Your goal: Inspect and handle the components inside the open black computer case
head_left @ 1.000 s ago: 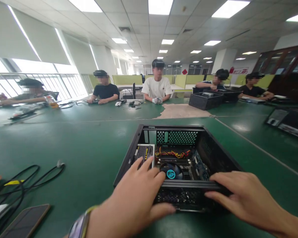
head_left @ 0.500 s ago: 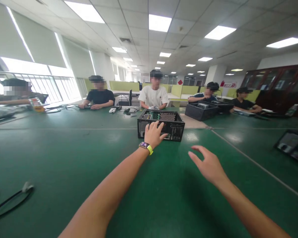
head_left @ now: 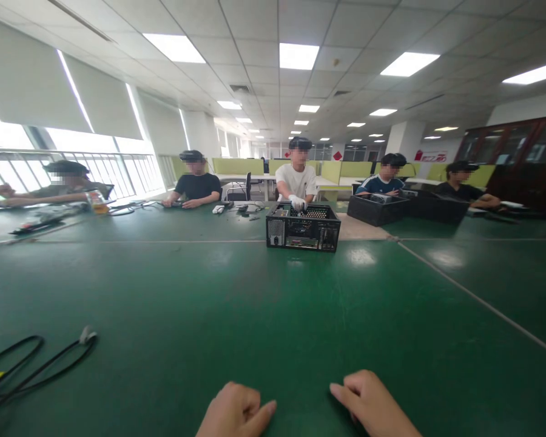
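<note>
My left hand [head_left: 236, 409] is at the near edge of the view, over the green tabletop [head_left: 300, 321]. Its fingers are curled in a loose fist with the thumb sticking out, and nothing shows in it. To its right, my right hand [head_left: 370, 403] is closed in much the same way, holding nothing visible. Both are well apart from the open black computer case [head_left: 303, 233], which lies on its side across the table. A co-worker's white-gloved hand [head_left: 297, 203] reaches into the top of that case.
A looped black cable [head_left: 36, 370] lies at the near left. More black cases [head_left: 377, 209] stand at the far right. Other people sit around the table, with small adapters [head_left: 218, 209] and a bottle [head_left: 97, 203] near them. A pale seam [head_left: 464, 291] crosses the right side.
My left hand has drawn back from the computer case, and my right hand has come back too; both have curled up. The co-worker's gloved hand has moved into the case.
</note>
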Demonstrator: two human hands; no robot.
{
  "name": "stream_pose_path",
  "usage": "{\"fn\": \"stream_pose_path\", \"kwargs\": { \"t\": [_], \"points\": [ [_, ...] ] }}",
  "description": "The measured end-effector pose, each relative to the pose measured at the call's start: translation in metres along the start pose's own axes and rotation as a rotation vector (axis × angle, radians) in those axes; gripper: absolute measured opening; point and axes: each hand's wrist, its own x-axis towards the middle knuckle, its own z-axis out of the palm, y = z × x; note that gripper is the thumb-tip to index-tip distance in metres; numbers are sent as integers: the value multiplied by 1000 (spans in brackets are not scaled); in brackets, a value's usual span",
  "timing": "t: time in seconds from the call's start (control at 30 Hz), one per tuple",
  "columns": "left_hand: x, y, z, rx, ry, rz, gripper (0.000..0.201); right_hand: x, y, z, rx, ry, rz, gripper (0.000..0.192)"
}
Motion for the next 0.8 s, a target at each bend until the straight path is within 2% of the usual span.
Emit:
{"fn": "stream_pose_path", "kwargs": {
  "t": [0.07, 0.13, 0.23, 0.5, 0.8],
  "points": [
    [-9, -1, 0, 30, -25, -12, 48, 6, 3, 3, 7, 37, 11, 52],
    [-13, 0, -3, 68, -27, 19, 47, 7, 5, 2, 19, 11, -10, 50],
    [-13, 3, -7, 68, -27, 63, 47, 5, 5, -3, 26, -25, -51, 48],
    [-12, 2, -3, 92, -24, 121, 46, 3, 5, -3, -19, 4, -72, 46],
    [-13, 5, -1, 128, -30, 62, 43, -2, 6, -1, -51, 27, -62, 45]
  ]
}}
